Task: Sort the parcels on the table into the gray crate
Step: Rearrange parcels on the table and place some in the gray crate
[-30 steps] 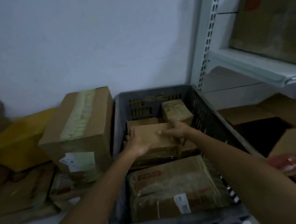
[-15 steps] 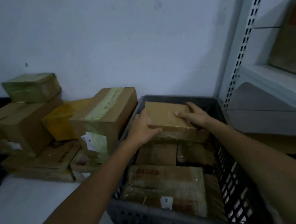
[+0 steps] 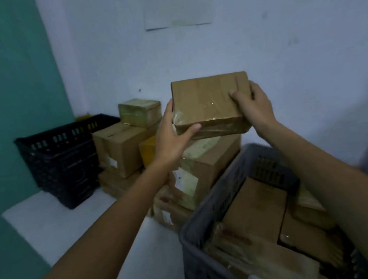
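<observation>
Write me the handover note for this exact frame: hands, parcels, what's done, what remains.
Hands: the left hand grips the lower left corner of the brown parcel; the right hand grips its right end.
Position: the parcel is held in the air above the stacked boxes beside the gray crate.
Done: several packed parcels lie in the crate.
Left: set this parcel down in the crate, then work through the boxes on the table, the yellow parcel among them. A black crate stands at the far left.

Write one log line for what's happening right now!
left hand: grips brown parcel | right hand: grips same parcel | parcel: held up, outside gray crate
</observation>
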`<act>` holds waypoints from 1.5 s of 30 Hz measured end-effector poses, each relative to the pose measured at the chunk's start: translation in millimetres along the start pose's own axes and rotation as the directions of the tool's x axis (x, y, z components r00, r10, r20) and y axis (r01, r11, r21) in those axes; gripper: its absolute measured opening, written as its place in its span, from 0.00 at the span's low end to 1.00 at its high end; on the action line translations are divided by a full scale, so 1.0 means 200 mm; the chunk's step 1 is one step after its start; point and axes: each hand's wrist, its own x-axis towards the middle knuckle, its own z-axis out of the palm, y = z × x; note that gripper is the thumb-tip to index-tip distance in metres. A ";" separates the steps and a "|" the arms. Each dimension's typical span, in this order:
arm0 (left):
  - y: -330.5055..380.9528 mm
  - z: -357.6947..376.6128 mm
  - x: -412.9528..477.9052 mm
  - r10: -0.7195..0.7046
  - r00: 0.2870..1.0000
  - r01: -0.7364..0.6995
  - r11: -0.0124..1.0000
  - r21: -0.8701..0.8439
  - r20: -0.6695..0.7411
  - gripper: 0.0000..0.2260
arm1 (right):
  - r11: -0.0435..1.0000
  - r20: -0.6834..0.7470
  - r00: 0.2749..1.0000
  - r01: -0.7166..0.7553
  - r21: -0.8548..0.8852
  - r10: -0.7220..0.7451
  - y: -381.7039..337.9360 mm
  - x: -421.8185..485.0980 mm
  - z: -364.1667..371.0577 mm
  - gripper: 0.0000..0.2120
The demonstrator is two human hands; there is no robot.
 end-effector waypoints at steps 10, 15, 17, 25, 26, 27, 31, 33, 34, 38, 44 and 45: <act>-0.34 -0.89 0.01 -0.116 0.978 0.144 0.977 0.158 -0.172 0.36 | 0.996 0.335 0.941 0.022 0.082 -0.048 -0.22 -0.08 0.99 0.32; -0.46 -1.30 0.11 -0.106 0.971 0.152 0.965 0.215 -0.213 0.37 | 0.996 0.370 0.928 0.021 0.089 -0.052 -0.37 -0.08 1.42 0.33; -0.51 -1.44 0.15 -0.102 0.972 0.150 0.962 0.228 -0.211 0.34 | 0.994 0.387 0.920 0.023 0.104 -0.062 -0.43 -0.07 1.56 0.33; -0.77 -1.88 0.24 -0.151 0.965 0.210 0.933 0.291 -0.215 0.28 | 0.993 0.425 0.904 -0.015 0.119 -0.037 -0.48 -0.11 2.10 0.32; -0.80 -1.92 0.25 -0.160 0.964 0.220 0.930 0.294 -0.214 0.28 | 0.993 0.439 0.898 -0.025 0.113 -0.028 -0.48 -0.11 2.15 0.32; -0.84 -1.95 0.27 -0.172 0.962 0.229 0.929 0.291 -0.211 0.29 | 0.994 0.451 0.892 -0.034 0.103 -0.016 -0.47 -0.11 2.19 0.33; -0.97 -1.96 0.39 -0.199 0.965 0.236 0.943 0.234 -0.172 0.30 | 0.995 0.442 0.897 -0.050 0.088 0.006 -0.45 0.00 2.29 0.33; -1.02 -1.92 0.46 -0.203 0.966 0.235 0.946 0.222 -0.159 0.31 | 0.995 0.414 0.910 -0.041 0.094 -0.001 -0.43 0.08 2.30 0.32; -1.04 -1.90 0.50 -0.208 0.965 0.239 0.947 0.214 -0.158 0.32 | 0.995 0.404 0.915 -0.035 0.095 -0.007 -0.42 0.12 2.30 0.32; -1.11 -1.81 0.69 -0.271 0.949 0.296 0.942 0.156 -0.161 0.37 | 0.996 0.368 0.930 -0.037 0.080 0.005 -0.34 0.31 2.30 0.29; -1.29 -1.63 0.96 -0.255 0.967 0.255 0.956 0.146 -0.019 0.30 | 0.995 0.196 0.977 -0.094 0.019 0.089 -0.14 0.46 2.26 0.26; -1.32 -1.58 0.99 -0.254 0.967 0.249 0.956 0.152 0.018 0.31 | 0.994 0.163 0.980 -0.113 -0.014 0.113 -0.09 0.47 2.23 0.26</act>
